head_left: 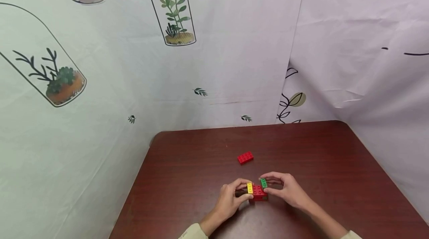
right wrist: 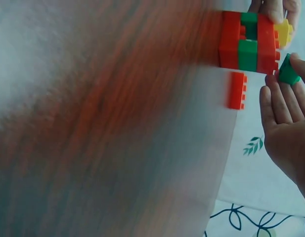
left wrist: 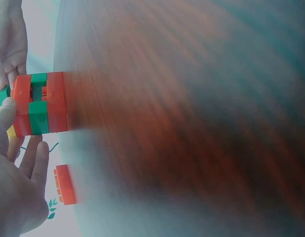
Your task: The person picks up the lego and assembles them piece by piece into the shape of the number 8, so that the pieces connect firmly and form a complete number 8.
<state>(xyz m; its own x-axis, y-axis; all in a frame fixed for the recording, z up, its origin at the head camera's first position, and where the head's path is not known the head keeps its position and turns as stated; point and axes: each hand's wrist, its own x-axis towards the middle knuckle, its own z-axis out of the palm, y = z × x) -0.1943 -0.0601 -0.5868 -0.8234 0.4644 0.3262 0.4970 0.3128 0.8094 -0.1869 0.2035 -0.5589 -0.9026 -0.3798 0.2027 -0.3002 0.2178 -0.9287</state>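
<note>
Left hand point(head_left: 229, 198) pinches yellow brick point(head_left: 250, 188) on stack point(head_left: 258, 196); right hand point(head_left: 286, 190) pinches tilted green brick point(head_left: 264, 183); 1 red brick point(head_left: 245, 158) beyond hands.

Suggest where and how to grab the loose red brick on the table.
Pinch the loose red brick across its long sides, around mid-length, coming down from above. It lies flat on the table, studs up, with nothing against it, so both sides should be reachable; the brick stack stands apart, nearer the person.
</note>
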